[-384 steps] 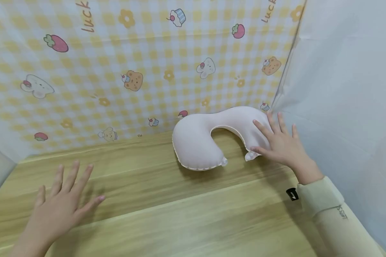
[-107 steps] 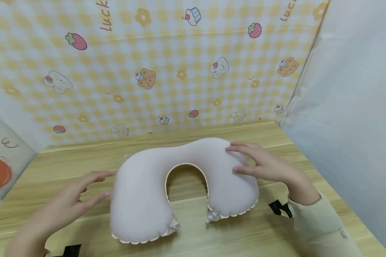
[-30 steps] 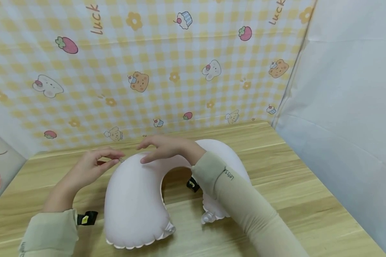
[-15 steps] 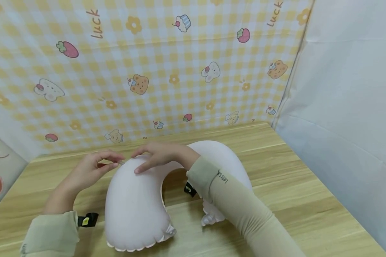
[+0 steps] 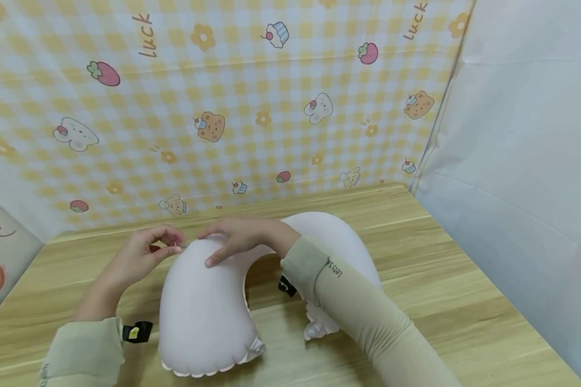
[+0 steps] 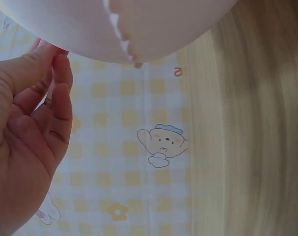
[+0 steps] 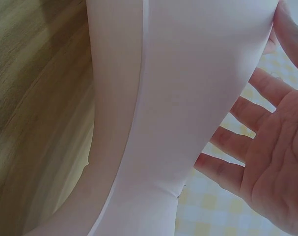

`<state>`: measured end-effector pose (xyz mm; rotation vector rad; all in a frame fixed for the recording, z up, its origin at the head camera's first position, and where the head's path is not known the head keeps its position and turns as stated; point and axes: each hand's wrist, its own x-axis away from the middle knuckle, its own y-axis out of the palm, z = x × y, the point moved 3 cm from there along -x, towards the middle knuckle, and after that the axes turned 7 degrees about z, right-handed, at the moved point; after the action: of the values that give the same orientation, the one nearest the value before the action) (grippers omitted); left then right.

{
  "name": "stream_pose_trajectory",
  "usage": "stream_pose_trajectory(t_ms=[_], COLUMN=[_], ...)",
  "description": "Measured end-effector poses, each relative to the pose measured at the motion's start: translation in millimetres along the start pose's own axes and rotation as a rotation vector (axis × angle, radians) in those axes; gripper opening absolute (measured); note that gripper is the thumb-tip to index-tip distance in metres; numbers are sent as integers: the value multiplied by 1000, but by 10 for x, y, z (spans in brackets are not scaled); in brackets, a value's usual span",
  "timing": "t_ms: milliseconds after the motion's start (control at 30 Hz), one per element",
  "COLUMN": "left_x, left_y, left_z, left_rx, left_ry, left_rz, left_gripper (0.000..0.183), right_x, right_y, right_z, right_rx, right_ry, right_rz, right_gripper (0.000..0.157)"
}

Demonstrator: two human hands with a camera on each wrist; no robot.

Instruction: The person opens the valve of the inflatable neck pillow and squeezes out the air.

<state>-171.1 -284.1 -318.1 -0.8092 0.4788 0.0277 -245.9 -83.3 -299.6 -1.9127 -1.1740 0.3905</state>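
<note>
Against the pillow (image 5: 200, 312), right hand (image 5: 239, 236) lies spread; left hand (image 5: 145, 251) pinches a half-hidden tab (image 5: 186, 245).

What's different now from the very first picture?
The pillow moved left and closer to the person. The right hand went from the pillow's right end to its left side. The left hand, away from the pillow before, now seems to pinch a clear bit at its edge. The table and patterned cloth stayed the same.

Gap between pillow (image 5: 203, 306) and backdrop (image 5: 261, 80), probably narrow
</note>
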Motion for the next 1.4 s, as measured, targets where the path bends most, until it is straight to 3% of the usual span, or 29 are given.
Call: stream_pose_trajectory(t_ms=[600, 867, 1133, 1400], left_x=[-3, 32, 16, 7], left_y=[84, 102, 96, 106], left_z=[-54, -65, -88, -92], left_rx=[46, 53, 80, 80], left_ry=[30, 33, -1, -26], left_rz=[80, 73, 35, 35], left_gripper=[18, 12, 23, 13], right_x=[-15, -11, -25, -21], right_y=[7, 16, 18, 21], right_z=[31, 30, 57, 54], right_rx=[-15, -8, -19, -10], right_ry=[-1, -14, -22, -18], right_rz=[-12, -2, -6, -2], right_gripper=[70, 69, 69, 69])
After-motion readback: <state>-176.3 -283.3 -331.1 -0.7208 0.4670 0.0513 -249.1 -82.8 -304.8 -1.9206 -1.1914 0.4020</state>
